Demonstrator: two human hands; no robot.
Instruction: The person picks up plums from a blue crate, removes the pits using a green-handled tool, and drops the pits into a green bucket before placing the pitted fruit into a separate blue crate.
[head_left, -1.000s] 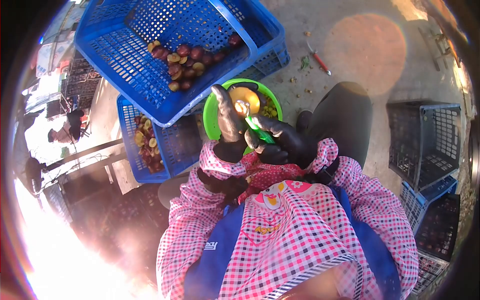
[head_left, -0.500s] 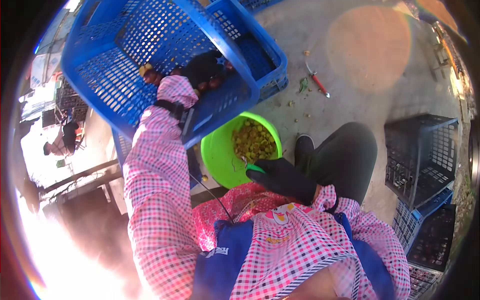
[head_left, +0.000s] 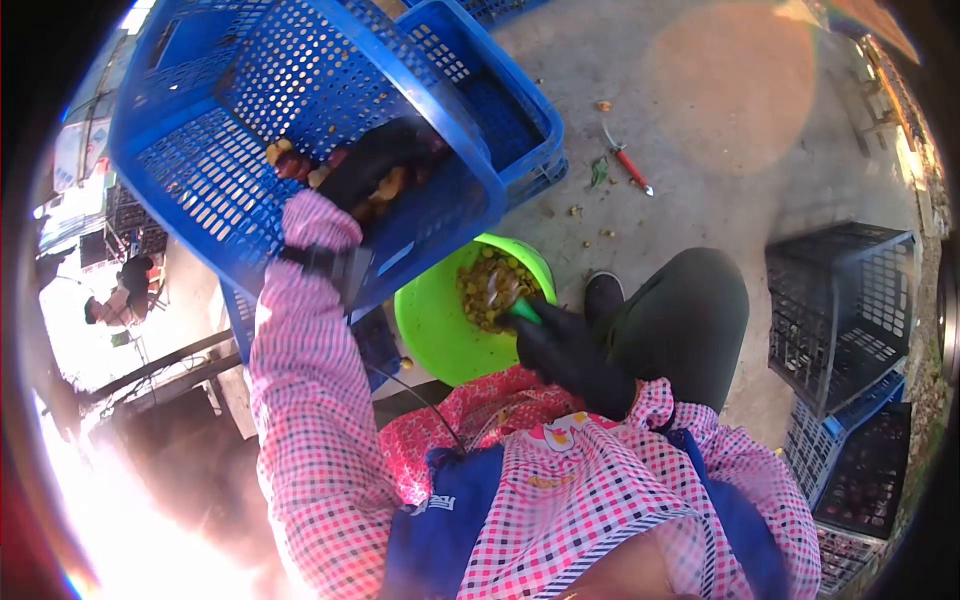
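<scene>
My left hand (head_left: pixel 375 165), in a black glove, reaches into the tilted blue crate (head_left: pixel 190 165) among dark red, round produce (head_left: pixel 290 162). Yellowish pieces (head_left: pixel 388 186) show just beside it. Blur and shadow hide its fingers. Over the bright green bowl (head_left: pixel 425 335), my right hand (head_left: pixel 570 350), also black-gloved, is closed round a green-handled cutting tool (head_left: pixel 524 311). The tool's metal end points toward the small yellow-brown pieces (head_left: pixel 490 285) in the bowl; its exact shape is blurred.
Another blue crate (head_left: pixel 520 110) stands behind the tilted one. A red-handled tool (head_left: pixel 632 170) with a curved metal end lies on the concrete floor near a green leaf (head_left: pixel 599 172). Black crates (head_left: pixel 840 310) are stacked at the right. A person (head_left: pixel 130 285) is far left.
My left hand has shifted among the produce, uncovering yellowish pieces. My right hand has moved slightly right, and the tool's metal end now lies over the bowl's contents. The view has shifted slightly.
</scene>
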